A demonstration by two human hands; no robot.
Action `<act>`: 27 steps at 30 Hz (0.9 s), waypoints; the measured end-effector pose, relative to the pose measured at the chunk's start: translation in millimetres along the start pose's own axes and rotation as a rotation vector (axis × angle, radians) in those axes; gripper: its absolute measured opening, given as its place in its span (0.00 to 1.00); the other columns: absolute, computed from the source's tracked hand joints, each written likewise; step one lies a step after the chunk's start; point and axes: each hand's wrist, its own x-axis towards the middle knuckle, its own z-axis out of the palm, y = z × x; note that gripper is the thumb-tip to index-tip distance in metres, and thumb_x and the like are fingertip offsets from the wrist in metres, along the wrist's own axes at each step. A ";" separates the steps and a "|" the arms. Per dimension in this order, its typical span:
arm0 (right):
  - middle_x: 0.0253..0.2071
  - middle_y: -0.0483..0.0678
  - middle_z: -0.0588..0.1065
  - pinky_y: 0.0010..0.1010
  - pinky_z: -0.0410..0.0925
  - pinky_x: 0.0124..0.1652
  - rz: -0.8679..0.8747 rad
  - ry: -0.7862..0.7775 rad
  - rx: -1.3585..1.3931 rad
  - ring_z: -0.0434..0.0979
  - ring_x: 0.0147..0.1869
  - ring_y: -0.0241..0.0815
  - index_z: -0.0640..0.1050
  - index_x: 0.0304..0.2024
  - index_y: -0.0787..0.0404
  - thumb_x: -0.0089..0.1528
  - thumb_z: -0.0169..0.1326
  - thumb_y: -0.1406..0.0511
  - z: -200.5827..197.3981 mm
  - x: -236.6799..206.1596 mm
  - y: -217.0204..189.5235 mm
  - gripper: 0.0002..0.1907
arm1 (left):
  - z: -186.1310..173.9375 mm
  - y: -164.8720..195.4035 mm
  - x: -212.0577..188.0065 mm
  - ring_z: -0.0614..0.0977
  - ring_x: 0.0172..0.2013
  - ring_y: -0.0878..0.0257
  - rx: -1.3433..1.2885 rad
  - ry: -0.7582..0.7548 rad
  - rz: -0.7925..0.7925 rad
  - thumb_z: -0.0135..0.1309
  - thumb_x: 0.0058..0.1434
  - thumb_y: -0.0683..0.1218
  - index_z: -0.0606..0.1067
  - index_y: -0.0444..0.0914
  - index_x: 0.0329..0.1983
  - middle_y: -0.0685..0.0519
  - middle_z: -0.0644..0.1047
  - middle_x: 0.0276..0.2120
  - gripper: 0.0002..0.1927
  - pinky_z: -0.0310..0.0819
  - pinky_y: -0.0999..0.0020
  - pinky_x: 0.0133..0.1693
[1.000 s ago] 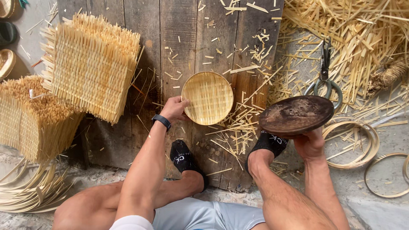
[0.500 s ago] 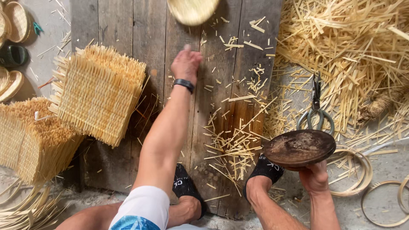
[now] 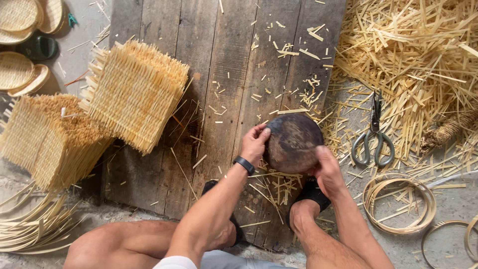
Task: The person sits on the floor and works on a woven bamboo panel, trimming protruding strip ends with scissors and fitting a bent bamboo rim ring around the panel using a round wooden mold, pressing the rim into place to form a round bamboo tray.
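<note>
Dark, rounded and worn, a dome-shaped mould [image 3: 294, 142] sits between the two hands above the wooden boards [image 3: 219, 74]. The left hand [image 3: 255, 144] is curled against its left edge, fingers bent over the rim, a black wristband [image 3: 244, 165] just behind on the wrist. The right hand [image 3: 326, 167] grips the lower right edge, fingers wrapped under it and thumb on top. Both hands are closed on the mould, which is held tilted a little toward the person.

Just right of the right hand lie grey-handled scissors [image 3: 373, 137] on the concrete floor, blades pointing away from the person. Beyond them, farther right and away, spreads a big heap of bamboo offcuts [image 3: 413, 55]. Below and right of the right hand rest thin bamboo hoops [image 3: 398, 204], coiled together, with more hoops partly cut off at the frame edge.

Well left of the left hand stand two stacks of square woven mats [image 3: 137, 92], one on the boards and one beside it on the floor. Far up and left of that hand, round woven baskets [image 3: 17, 15] lie in a cluster. Near the person's left knee, loose bamboo strips [image 3: 35, 224] fan out on the floor. Under the hands, short bamboo slivers are scattered over the boards, and the person's feet in black sandals [image 3: 313, 192] rest just below the mould.
</note>
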 end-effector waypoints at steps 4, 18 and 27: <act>0.47 0.53 0.76 0.37 0.80 0.36 -0.047 0.058 -0.225 0.81 0.39 0.45 0.76 0.50 0.73 0.69 0.50 0.67 9.2 25.4 24.0 0.13 | -43.9 43.7 16.8 0.81 0.49 0.60 0.388 -0.029 0.212 0.62 0.61 0.42 0.75 0.35 0.59 0.48 0.80 0.51 0.22 0.76 0.65 0.54; 0.49 0.54 0.74 0.42 0.73 0.48 -0.182 0.270 0.064 0.77 0.53 0.49 0.62 0.66 0.63 0.72 0.39 0.50 -38.8 6.6 20.5 0.28 | -255.4 236.1 13.5 0.62 0.69 0.41 1.592 0.439 0.245 0.76 0.41 0.60 0.70 0.38 0.63 0.33 0.62 0.68 0.48 0.56 0.55 0.68; 0.43 0.56 0.76 0.38 0.74 0.43 -0.164 0.130 0.032 0.79 0.45 0.47 0.71 0.61 0.69 0.72 0.46 0.56 -49.9 12.3 54.2 0.24 | -233.5 221.7 3.0 0.85 0.50 0.54 1.225 0.679 0.630 0.47 0.73 0.41 0.76 0.43 0.62 0.47 0.82 0.52 0.17 0.81 0.59 0.53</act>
